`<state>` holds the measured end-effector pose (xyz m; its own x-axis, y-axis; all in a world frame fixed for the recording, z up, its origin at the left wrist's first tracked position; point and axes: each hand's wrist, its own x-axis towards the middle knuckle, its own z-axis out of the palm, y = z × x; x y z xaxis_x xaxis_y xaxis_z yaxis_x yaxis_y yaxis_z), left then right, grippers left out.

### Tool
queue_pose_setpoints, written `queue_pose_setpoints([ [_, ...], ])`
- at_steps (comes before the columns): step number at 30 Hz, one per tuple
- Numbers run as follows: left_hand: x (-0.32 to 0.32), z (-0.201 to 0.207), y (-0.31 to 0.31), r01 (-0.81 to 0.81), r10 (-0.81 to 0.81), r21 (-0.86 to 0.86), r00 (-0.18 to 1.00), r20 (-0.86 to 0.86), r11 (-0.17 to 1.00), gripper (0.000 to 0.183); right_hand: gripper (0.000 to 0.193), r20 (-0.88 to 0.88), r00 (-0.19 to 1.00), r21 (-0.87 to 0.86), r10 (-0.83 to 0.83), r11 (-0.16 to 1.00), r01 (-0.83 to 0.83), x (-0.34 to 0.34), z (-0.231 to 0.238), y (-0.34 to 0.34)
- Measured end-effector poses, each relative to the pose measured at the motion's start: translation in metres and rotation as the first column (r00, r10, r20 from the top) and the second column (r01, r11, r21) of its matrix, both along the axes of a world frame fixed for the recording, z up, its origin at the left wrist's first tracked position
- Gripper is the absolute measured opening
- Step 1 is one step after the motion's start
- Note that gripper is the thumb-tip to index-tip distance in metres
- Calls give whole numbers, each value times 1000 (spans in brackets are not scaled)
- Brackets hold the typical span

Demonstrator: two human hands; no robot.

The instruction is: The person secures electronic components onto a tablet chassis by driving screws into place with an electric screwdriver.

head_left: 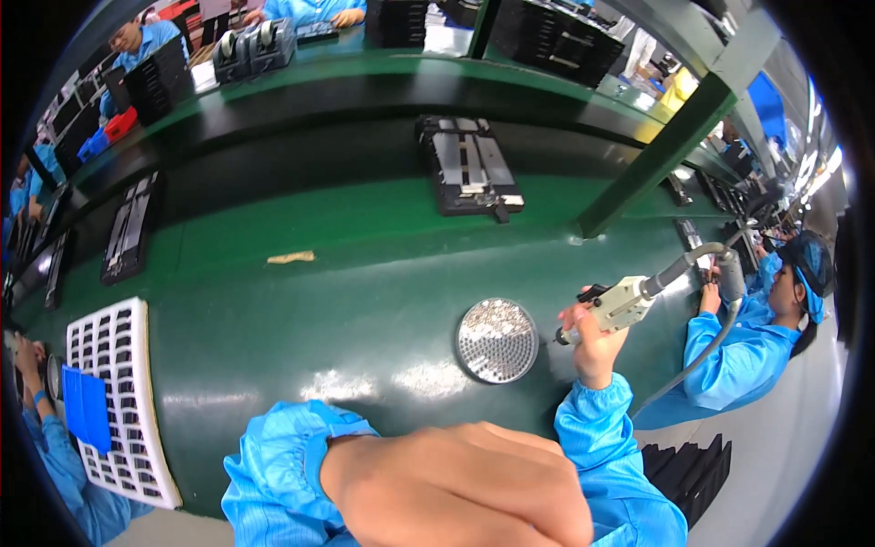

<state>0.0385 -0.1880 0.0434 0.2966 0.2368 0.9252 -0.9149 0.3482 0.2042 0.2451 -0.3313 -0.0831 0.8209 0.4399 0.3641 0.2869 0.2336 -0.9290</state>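
electric screwdriver (624, 305), hard and smooth-cased, sits in the right hand (597, 348), just right of a round metal dish (498, 341); the dish is pitted all over with small dimples, shiny loose bits heaped toward its far side; beneath lies a glossy green bench (301, 342); at left, a white rectangular tray (153, 410) with rows of slots carries a flat blue piece (86, 407); the crinkled blue sleeves gather at the wrists; the tool has a pale cream body, a black lever on top, a grey tail and a dark narrow tip pointing left, near the dish but apart from it; the right hand's fingers are closed around its front end; the left hand (474, 483) shows only its back, close to the camera, so i cannot tell its grip; count: one screwdriver, one dish, one white tray, one blue piece, one tan scrap (292, 258).
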Motion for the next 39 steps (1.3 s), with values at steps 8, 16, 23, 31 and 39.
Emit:
queue_pose_setpoints([
  [8,-2,20,23,261,-257,67,965,-59,963,23,32,64,998,-9,24,1000,-23,5,-2,1],
  [16,-27,16,-26,-148,112,-261,983,-146,954,27,31,62,998,-41,32,999,-29,-2,-1,3],
  [23,-32,37,3,-531,543,111,823,-167,840,19,29,52,995,12,91,996,-92,1,-2,-1],
  [31,-29,36,35,-442,458,298,889,20,846,9,30,52,999,-24,10,1000,-9,0,0,3],
  [39,-30,45,48,-216,272,476,961,-51,853,8,31,39,999,-21,-2,1000,3,-1,1,3],
])
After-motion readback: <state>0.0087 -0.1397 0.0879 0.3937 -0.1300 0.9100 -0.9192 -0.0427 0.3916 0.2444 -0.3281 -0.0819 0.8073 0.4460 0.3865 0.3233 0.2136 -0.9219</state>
